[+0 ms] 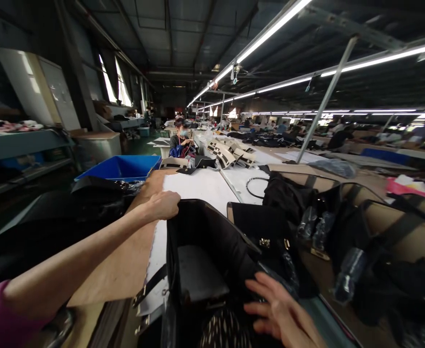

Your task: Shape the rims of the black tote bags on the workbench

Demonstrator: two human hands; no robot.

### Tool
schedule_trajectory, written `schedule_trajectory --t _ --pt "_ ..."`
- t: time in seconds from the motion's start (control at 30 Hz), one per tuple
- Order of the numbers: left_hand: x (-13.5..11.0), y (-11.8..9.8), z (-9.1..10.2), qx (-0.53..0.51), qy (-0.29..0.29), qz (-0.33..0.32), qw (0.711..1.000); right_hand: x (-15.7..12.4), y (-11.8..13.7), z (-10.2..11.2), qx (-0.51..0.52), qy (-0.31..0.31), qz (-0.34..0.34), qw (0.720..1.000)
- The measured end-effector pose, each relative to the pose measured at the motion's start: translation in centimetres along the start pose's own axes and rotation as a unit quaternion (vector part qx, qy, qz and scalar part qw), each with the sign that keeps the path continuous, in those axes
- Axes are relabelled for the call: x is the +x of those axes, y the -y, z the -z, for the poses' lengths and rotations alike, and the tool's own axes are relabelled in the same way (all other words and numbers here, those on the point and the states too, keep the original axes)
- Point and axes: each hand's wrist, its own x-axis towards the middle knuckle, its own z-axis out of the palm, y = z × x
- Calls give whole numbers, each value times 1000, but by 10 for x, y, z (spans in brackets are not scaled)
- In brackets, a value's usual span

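A black bag (212, 227) stands open at the top in front of me, and a grey panel (201, 273) shows inside it. My left hand (164, 205) is closed on the bag's far left corner, with the fingers curled over its rim. My right hand (276, 307) is beside the bag's right wall, fingers spread and holding nothing; whether the fingertips touch the wall I cannot tell. Next to the bag on the right is a black flap with gold clasps (265, 243). Black straps with metal fittings (149, 287) hang at the bag's left side.
Several unfinished black bags with tan linings (389, 224) crowd the table on the right. A blue bin (120, 168) stands at the left, above dark material. Patterned pieces (227, 153) lie farther along the white table covering (201, 186). A co-worker (179, 140) sits beyond; a metal post (326, 99) rises at right.
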Motion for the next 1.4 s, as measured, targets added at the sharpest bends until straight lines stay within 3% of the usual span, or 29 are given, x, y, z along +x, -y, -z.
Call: schedule_trajectory --t 0.07,0.13,0.2,0.27,0.43,0.63,0.9,1.07,1.27,1.4 --pt "-7 -4 1 16 -13 -10 1000 7 7 -2 -163 -76 169 969" --pt "-12 -7 1 27 -23 -18 999 19 8 -6 -301 -176 308 885" --pt "-15 -10 0 31 -33 -21 999 32 9 -12 -388 -248 381 802" --pt "-17 -13 -2 25 -53 -34 998 44 12 -17 -435 -260 388 770" --pt "-27 -27 -2 -30 -146 -139 979 57 27 -20 -448 -227 305 809" --pt "-23 -43 2 -62 -177 -249 950 61 33 -11 -420 -185 282 843" --pt "-9 -53 -6 -40 -135 -253 957 67 33 -7 -425 -174 258 850" --pt "-8 -54 -4 -89 -95 -283 950 69 35 -3 -413 -166 245 861" --pt "-19 -49 0 -96 -28 -333 938 78 37 4 -394 -161 184 886" --pt "-26 -45 3 -111 -7 -344 932 82 40 7 -407 -165 171 882"
